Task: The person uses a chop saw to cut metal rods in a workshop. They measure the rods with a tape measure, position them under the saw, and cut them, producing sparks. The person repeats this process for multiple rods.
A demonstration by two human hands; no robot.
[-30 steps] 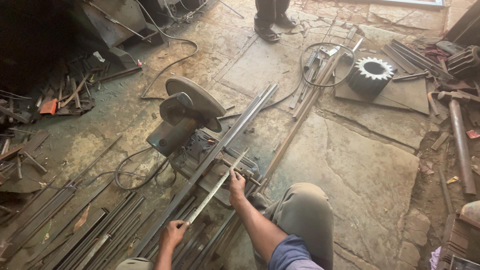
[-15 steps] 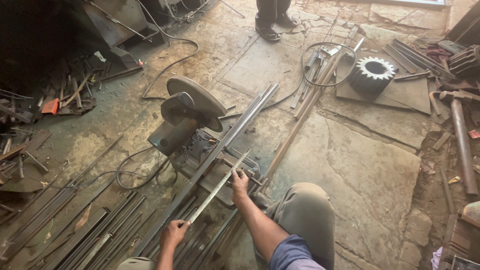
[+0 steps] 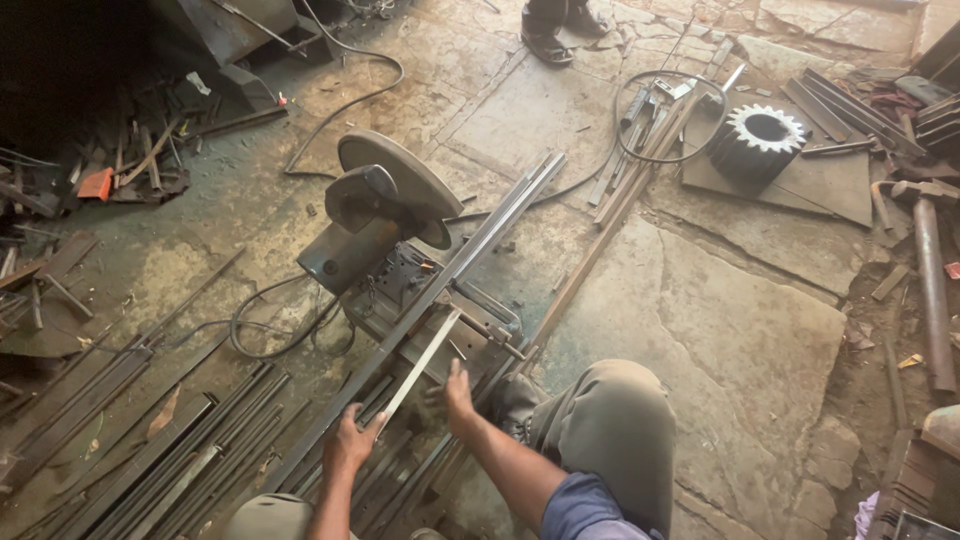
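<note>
On the left of the stone floor (image 3: 740, 330) lies a heap of dark steel bars (image 3: 170, 470), and just beside them sits the chop saw (image 3: 385, 225) with its round blade guard tilted up and its cable (image 3: 265, 330) looped on the ground; a trailing loop like that could catch a foot or a sliding bar. The left hand (image 3: 350, 440) is closed around the near end of a bright flat strip (image 3: 425, 365), which runs up onto the saw's base beside a long steel rail (image 3: 450, 275); the right hand (image 3: 455, 385) rests with fingers spread against the base, close to the strip (whether it presses the strip itself is hard to tell). The likely trouble is a bare palm so near the clamp and blade; a burr on the strip's edge could also cut it, and a loosely seated strip might kick sideways. The bent knee (image 3: 610, 420) is tucked close; farther right lies a big gear (image 3: 760, 140).
</note>
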